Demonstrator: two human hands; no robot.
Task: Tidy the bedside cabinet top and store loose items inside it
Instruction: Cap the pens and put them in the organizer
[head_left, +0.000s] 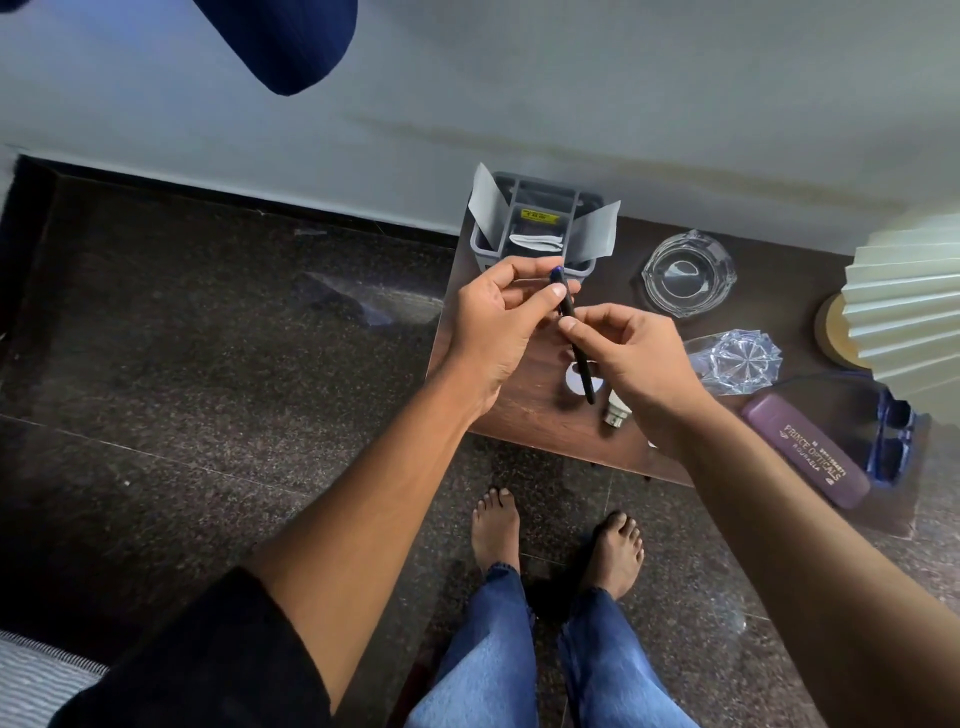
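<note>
Both hands hold one dark pen (577, 353) above the left part of the brown cabinet top (540, 421). My left hand (498, 332) pinches its upper, blue-tipped end. My right hand (631, 353) grips the barrel lower down. Just behind the hands stands a grey organiser caddy (535, 228) with paper slips and a yellow-labelled item inside. Under the pen lie a white round piece (576, 382) and a small metal-capped bulb base (617, 413), partly hidden by my right hand.
A clear glass ashtray (688, 273) and a cut-glass dish (737, 361) sit to the right. A purple spectacle case (808, 457), blue sunglasses (893, 441) and a pleated lamp (904, 322) fill the right end. Dark stone floor and my bare feet lie below.
</note>
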